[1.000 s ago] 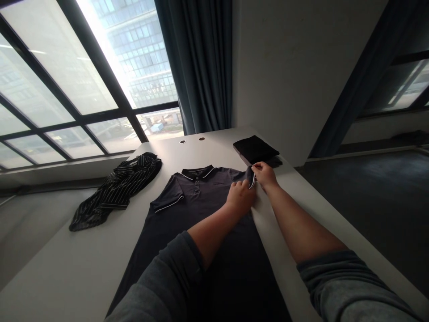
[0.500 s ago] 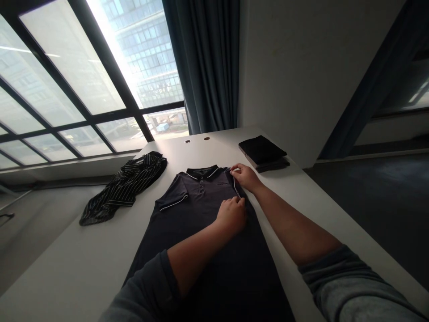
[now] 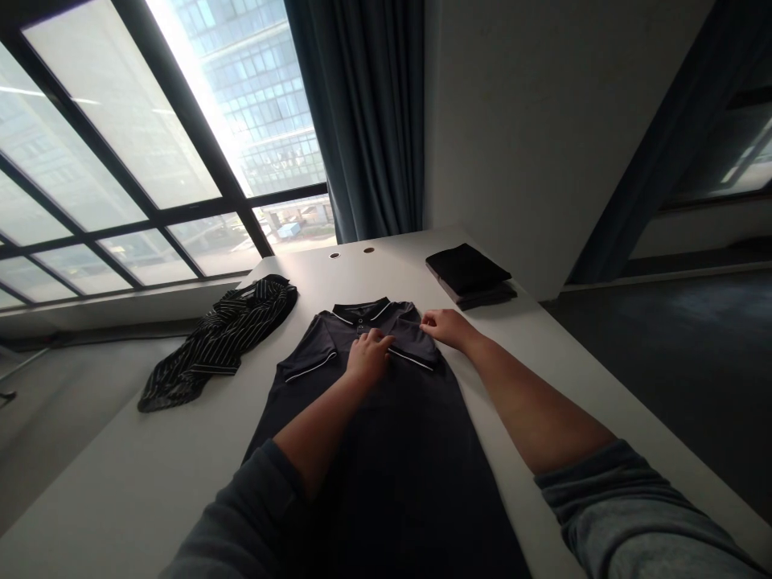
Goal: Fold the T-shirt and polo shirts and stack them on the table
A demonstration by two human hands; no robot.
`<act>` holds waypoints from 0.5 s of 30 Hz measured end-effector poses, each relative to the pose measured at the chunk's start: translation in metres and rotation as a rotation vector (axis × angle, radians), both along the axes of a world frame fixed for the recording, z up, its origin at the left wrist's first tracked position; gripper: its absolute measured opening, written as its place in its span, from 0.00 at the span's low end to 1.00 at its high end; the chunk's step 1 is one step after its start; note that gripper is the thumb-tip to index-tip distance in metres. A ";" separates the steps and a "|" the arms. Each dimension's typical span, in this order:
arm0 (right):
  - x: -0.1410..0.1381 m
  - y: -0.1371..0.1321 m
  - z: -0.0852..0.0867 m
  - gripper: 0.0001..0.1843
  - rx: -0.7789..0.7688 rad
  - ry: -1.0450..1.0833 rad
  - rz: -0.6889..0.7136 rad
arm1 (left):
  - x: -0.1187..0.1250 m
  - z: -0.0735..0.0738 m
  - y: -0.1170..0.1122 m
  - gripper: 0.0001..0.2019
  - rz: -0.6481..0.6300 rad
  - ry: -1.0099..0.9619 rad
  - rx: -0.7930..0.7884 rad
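Note:
A dark polo shirt with white trim lies front up, its collar toward the far end. Both short sleeves are folded inward over the chest. My left hand is over the chest, fingers closed on the inner corner of the right-side sleeve, by its white-trimmed hem. At the outer fold of that same sleeve, my right hand pinches the fabric between thumb and fingers. Part of the button placket is hidden behind my left hand.
A crumpled black striped shirt lies on the left of the white table. Folded dark clothes are stacked near the far right edge. Two round holes pierce the far tabletop. A blue curtain and windows stand behind.
My left hand has moved left across the chest, drawing the right-side sleeve inward so it lies flat with its hem showing. My right hand has shifted slightly down and right.

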State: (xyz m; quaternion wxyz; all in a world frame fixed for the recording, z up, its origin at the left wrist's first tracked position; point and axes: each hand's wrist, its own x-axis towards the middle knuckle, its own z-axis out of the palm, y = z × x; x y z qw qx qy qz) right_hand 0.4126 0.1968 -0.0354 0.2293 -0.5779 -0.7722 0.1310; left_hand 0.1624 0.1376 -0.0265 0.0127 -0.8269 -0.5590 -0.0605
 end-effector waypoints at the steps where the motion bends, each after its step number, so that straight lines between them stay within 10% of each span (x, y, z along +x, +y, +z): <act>1: 0.001 -0.002 0.001 0.07 -0.021 -0.038 0.029 | 0.000 -0.001 0.004 0.18 -0.015 0.007 -0.017; 15: -0.005 -0.035 0.022 0.11 -0.181 -0.169 0.351 | -0.013 -0.021 0.029 0.12 -0.002 -0.015 0.011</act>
